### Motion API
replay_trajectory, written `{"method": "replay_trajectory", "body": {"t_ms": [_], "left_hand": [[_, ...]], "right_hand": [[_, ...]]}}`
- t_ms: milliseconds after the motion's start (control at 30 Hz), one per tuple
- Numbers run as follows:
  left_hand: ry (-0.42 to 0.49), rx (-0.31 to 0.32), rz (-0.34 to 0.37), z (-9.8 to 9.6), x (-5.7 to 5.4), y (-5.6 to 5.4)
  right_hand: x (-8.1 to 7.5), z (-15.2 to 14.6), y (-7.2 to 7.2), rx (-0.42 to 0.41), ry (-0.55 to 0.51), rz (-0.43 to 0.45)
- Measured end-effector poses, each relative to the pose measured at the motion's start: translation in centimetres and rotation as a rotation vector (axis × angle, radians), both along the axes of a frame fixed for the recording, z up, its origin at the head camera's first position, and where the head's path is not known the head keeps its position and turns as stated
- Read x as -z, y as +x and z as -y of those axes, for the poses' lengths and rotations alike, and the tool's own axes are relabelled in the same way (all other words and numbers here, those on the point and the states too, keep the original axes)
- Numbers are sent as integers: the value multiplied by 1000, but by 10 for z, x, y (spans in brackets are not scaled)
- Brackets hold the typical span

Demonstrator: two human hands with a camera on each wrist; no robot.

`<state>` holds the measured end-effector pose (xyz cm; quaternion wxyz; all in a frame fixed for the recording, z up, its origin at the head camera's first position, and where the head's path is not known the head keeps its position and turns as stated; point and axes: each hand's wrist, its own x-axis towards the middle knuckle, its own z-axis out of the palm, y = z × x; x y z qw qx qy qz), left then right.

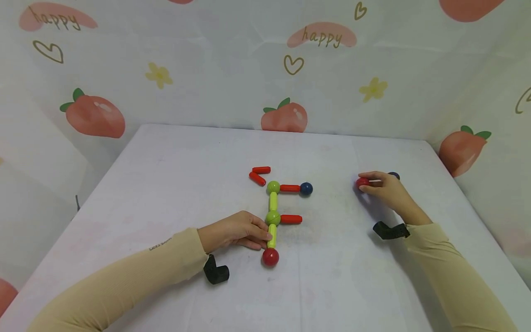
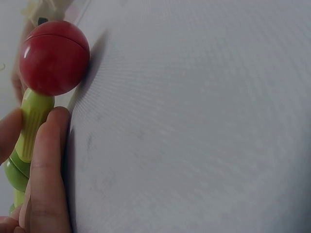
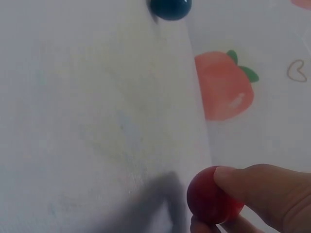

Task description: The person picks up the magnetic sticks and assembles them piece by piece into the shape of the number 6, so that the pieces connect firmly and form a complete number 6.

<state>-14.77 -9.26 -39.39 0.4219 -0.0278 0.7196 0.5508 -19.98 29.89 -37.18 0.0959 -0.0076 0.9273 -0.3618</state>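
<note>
Soft shadows (image 3: 148,206) fall — both wrist views look dim.

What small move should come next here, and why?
Probably the right hand should bring its red ball to the lower red rod: its right end is bare, the red rod above carries a blue ball, and the left hand pinches a yellow rod.

Green balls (image 1: 273,186): two. Red balls (image 1: 270,257): two. Blue balls (image 1: 306,189): two. Total, six balls. Red sticks (image 1: 290,188): four. Yellow-green sticks (image 1: 272,201): two. Total, six sticks. Left hand (image 1: 238,229): one. Right hand (image 1: 386,190): one. Total, two hands. Sleeves (image 1: 124,272): two. Black wrist pieces (image 1: 217,274): two. Desk (image 1: 195,175): one. Backdrop prints: "happy" labels (image 1: 321,35), two; yellow flowers (image 1: 159,75), two; whole hearts (image 1: 294,73), three; leafed peaches (image 1: 95,116), three.
</note>
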Motion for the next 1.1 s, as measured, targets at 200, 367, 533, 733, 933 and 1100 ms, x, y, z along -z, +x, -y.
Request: {"method": "replay_trajectory", "body": {"t_ms": [200, 367, 533, 733, 933, 1100], "left_hand": [[1, 9, -9, 0, -1, 0], [6, 10, -7, 0, -1, 0], [4, 9, -6, 0, -1, 0], [3, 10, -10, 1, -1, 0], [4, 9, -8, 1, -1, 0], [14, 7, -3, 0, -2, 0]], "right_hand": [[-4, 9, 5, -32, -13, -36], [-5, 17, 10, -50, -11, -48], [-4, 23, 15, -80, -20, -80], [-1, 33, 20, -122, -69, -115], [-2, 44, 27, -136, -60, -112], [-1, 52, 32, -164, -79, -122]]}}
